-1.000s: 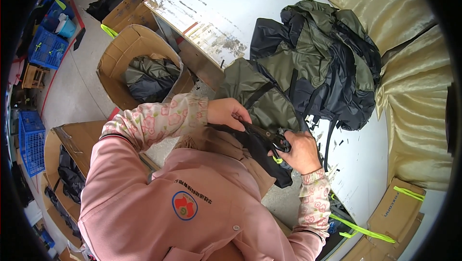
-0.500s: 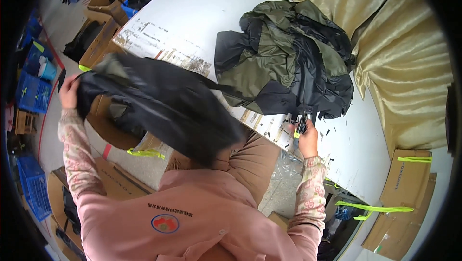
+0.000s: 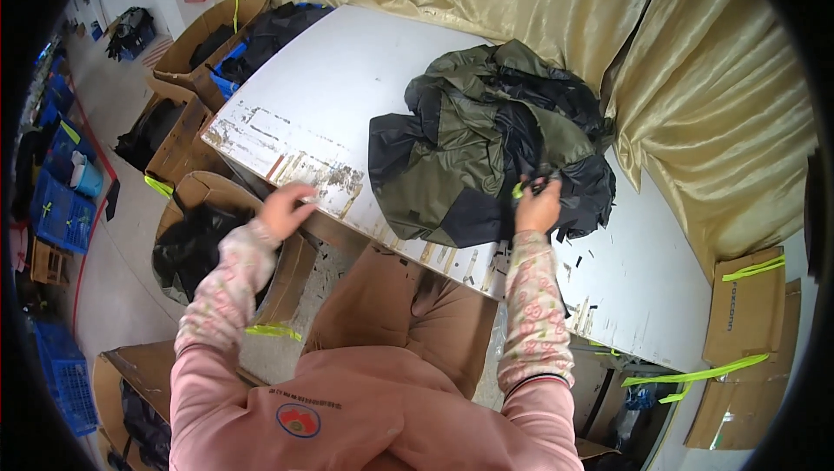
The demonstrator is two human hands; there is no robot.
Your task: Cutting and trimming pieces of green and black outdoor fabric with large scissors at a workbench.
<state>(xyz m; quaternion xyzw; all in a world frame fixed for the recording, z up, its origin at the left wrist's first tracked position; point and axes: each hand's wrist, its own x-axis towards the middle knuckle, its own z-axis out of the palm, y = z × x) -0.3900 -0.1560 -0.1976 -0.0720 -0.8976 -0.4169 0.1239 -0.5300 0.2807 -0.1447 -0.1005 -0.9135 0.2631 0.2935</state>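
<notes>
On the white table lies a crumpled olive-green and black fabric piece (image 3: 460,141), like a jacket or bag shell. My right hand (image 3: 539,208) is closed around a small black tool with a yellow-green part, which looks like scissors (image 3: 540,182). That hand is over the near right part of the fabric. My left hand (image 3: 291,210) hovers at the table's near left edge, apart from the fabric, its fingers loosely bent and nothing visible in them. Below it, dark fabric (image 3: 204,245) lies in an open cardboard box (image 3: 291,284).
Small black scraps (image 3: 578,260) lie on the near right part of the white table (image 3: 365,54). More cardboard boxes (image 3: 174,145) with dark fabric stand off its left end. Gold curtains (image 3: 712,123) hang behind. Blue crates (image 3: 65,215) line the far left.
The dark piece my left hand held is gone from it, and dark fabric lies in the box. My left hand moved right to the table edge; my right hand moved up over the olive fabric.
</notes>
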